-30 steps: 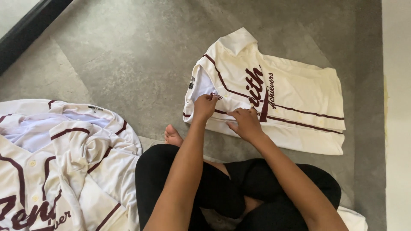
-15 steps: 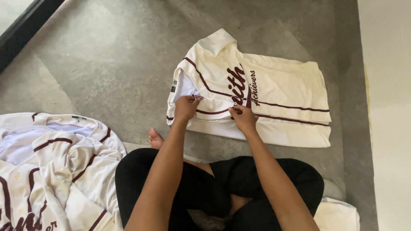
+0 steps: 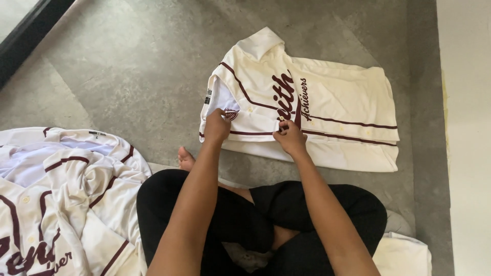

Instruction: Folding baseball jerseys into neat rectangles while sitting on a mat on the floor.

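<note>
A cream baseball jersey (image 3: 337, 110) with maroon piping and lettering lies flat on the grey floor in front of me, partly folded. My left hand (image 3: 217, 127) pinches the jersey's near edge by the collar opening. My right hand (image 3: 290, 138) pinches the same buttoned edge a little further right, close to the lettering. Both arms reach forward over my crossed legs in black trousers (image 3: 245, 220).
A loose pile of similar cream and maroon jerseys (image 3: 56, 194) lies at my left. Another folded cream cloth (image 3: 404, 253) sits by my right knee. A dark frame (image 3: 30, 30) runs along the upper left; a pale wall (image 3: 468, 128) stands on the right.
The view has shifted slightly, so the jersey sits a little more to the left. Both hands stay on the jersey's near edge, with the right hand moved slightly along it.
</note>
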